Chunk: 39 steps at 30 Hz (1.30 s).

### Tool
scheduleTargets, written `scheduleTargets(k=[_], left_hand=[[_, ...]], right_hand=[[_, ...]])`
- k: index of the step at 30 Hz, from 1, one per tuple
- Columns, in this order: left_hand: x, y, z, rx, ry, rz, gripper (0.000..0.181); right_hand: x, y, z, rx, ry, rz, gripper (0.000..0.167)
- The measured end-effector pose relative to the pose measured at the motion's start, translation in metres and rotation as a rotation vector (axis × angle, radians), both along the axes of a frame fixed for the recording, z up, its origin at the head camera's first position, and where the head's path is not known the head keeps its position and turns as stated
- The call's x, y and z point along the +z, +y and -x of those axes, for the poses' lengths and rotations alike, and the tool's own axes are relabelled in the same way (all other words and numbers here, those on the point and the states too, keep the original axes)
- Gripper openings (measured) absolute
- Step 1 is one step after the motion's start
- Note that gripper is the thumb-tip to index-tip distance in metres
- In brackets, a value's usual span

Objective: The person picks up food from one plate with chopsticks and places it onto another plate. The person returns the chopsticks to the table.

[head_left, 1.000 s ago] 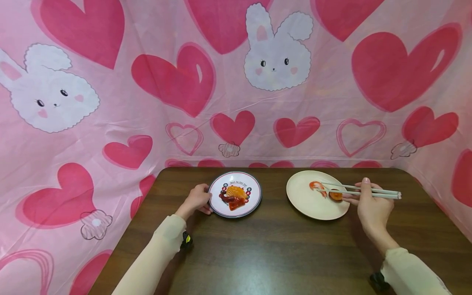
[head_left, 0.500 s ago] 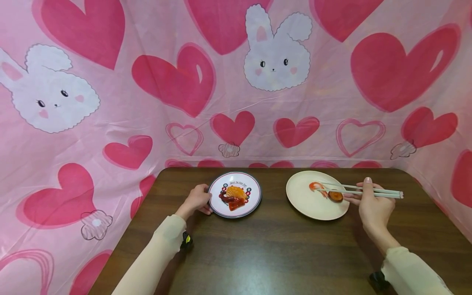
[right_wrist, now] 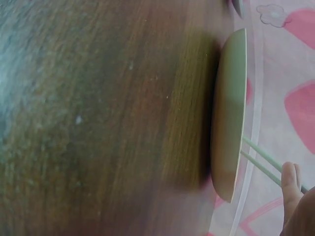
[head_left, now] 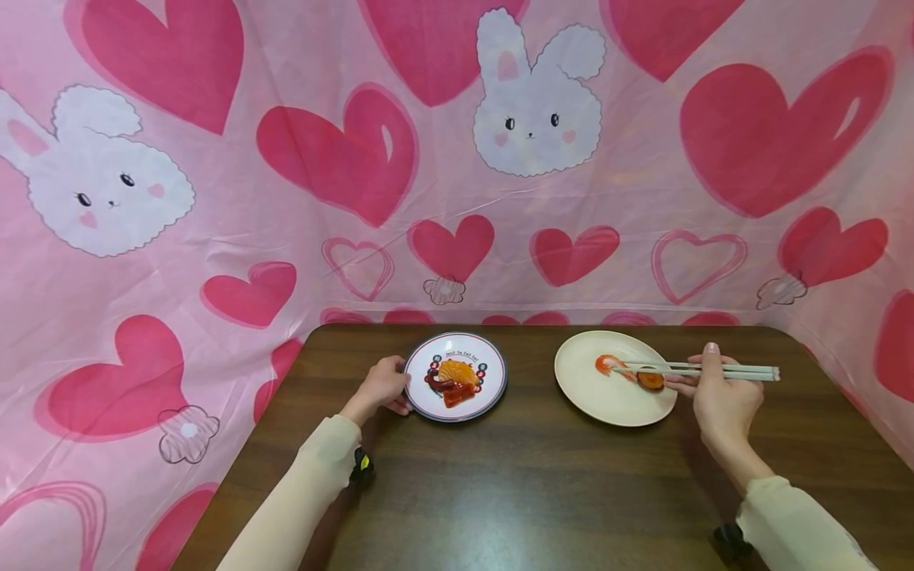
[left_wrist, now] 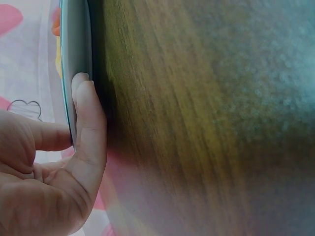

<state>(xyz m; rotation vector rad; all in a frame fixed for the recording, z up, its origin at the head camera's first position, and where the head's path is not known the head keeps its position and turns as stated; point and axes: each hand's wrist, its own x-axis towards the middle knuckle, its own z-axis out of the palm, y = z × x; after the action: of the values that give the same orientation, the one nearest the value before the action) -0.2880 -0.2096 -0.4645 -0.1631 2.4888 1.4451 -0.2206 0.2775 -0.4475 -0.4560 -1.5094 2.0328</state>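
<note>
In the head view my left hand (head_left: 380, 386) pinches the left rim of a small white plate (head_left: 493, 396) with a dark edge. The left wrist view shows the thumb at the rim and fingers beneath. Orange and reddish-brown food pieces (head_left: 457, 385) lie on this plate. My right hand (head_left: 724, 404) holds a pair of pale chopsticks (head_left: 750, 372) over the cream plate (head_left: 593, 396). Their tips meet at an orange-and-white shrimp (head_left: 607, 364) on that plate. A round brown slice (head_left: 650, 382) sits beside it, partly under the chopsticks. The right wrist view hides the food behind the plate's wall.
Both plates stand near the far edge of a dark wooden table (head_left: 457, 492), with a gap between them. Behind and beside the table hangs a pink cloth (head_left: 514, 277) printed with hearts and rabbits.
The chopsticks, spread apart before, have come together at the shrimp. The shrimp has shifted slightly to the left. My left hand and its plate have stayed in place.
</note>
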Motion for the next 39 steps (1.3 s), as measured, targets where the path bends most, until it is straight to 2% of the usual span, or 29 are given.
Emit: scheduleTargets(k=[8,14,22,39], left_hand=[[-0.0006,-0.0004,0.0008,0.004,-0.004,0.007,0.048],[-0.0009,0.0003,0.0014,-0.004,0.01,0.008,0.045],[0.0007,0.0007,-0.0005,-0.003,0.008,0.007,0.046],[-0.0002,0.0,0.0012,0.001,0.005,0.009,0.046]], right_hand=[[-0.0008,-0.0014,0.0006,0.017,0.02,0.043,0.033],[0.001,0.0022,-0.0003,0.043,-0.025,0.054,0.034],[0.0006,0.003,-0.0006,0.036,-0.06,0.03,0.036],[-0.0037,-0.003,0.0047,0.022,0.069,0.078,0.036]])
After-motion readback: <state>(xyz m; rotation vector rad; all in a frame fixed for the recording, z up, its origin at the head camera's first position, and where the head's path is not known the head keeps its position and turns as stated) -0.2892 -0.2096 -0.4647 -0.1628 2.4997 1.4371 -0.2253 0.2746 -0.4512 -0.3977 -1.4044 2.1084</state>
